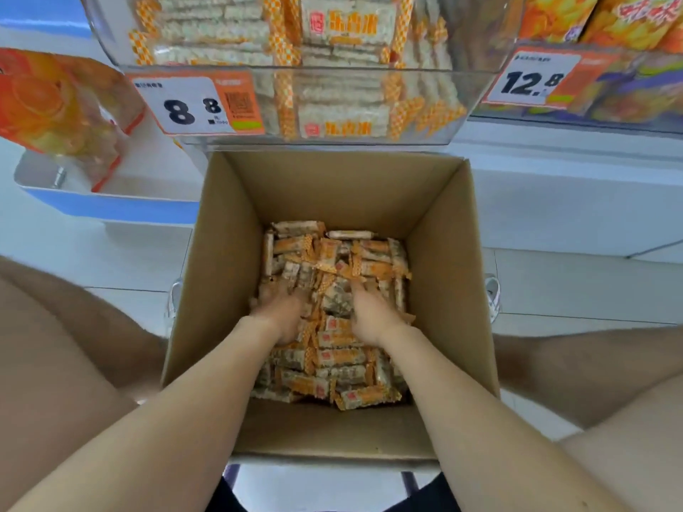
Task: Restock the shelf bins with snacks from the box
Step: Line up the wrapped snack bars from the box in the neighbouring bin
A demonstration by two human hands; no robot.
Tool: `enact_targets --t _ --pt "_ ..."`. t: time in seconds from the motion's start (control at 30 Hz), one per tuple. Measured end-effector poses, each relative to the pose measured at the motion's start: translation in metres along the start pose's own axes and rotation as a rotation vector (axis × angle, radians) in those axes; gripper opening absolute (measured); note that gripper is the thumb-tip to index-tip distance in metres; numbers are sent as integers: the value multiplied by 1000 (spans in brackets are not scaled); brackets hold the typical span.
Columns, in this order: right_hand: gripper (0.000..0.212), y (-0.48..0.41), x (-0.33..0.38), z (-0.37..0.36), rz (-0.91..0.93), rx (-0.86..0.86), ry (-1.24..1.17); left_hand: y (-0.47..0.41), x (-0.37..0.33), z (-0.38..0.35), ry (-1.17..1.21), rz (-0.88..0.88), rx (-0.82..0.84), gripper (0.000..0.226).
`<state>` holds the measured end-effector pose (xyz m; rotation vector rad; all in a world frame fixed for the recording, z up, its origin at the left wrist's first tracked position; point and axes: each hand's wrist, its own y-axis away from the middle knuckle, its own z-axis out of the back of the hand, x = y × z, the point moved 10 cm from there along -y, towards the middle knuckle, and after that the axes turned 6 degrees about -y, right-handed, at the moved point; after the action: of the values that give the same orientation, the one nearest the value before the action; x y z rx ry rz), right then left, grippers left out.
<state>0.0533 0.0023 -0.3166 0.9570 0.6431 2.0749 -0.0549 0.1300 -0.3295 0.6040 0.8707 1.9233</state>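
An open cardboard box [236, 230] stands on the floor between my knees, its bottom covered with several orange-and-white wrapped snack bars [332, 349]. Both my hands are deep in the pile. My left hand [284, 315] digs into the bars at the left, fingers curled down among the wrappers. My right hand [373, 315] does the same a little to the right, fingertips buried. Between the two hands lies a heap of bars. Above the box hangs a clear shelf bin [476, 49] stocked with the same bars, its price tag [196, 105] reading 8.8.
At the right a neighbouring bin holds orange snack bags behind a 12.8 tag [532, 81]. At the left an orange packet [55, 109] hangs over a white and blue shelf ledge [111, 208]. My bare knees flank the box on the white tiled floor.
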Motion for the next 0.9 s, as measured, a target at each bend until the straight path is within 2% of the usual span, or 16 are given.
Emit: enact_targets --t 0.1,0.2,0.3,0.33,0.43,0.5,0.63,0.73,0.8,0.9 --pt "92 -9 1 -13 -34 63 -128 -11 11 -16 127 112 36 70" --pt "89 -16 -10 -28 -98 123 -35 -20 18 -26 183 150 37 64" --pt "68 -18 -12 -46 -93 232 89 -25 16 -21 247 119 -37 39" --pt "59 -19 -10 -50 -79 247 99 -26 15 -21 277 112 -62 38" --pt "31 -20 -4 -43 -33 199 85 -26 14 -21 420 112 -103 51" --pt "29 -20 -3 -35 -23 162 41 -24 16 -16 493 127 -124 54" --pt "62 -18 -9 -18 -43 98 -163 -18 24 -3 605 146 -117 50" --pt "48 -11 -17 4 -62 -10 -350 -7 30 12 706 160 -108 43" --pt "44 -1 -21 22 -83 -78 -539 0 33 23 742 152 -104 48" --pt "54 18 -17 51 -65 -183 -765 17 27 44 834 86 -97 57"
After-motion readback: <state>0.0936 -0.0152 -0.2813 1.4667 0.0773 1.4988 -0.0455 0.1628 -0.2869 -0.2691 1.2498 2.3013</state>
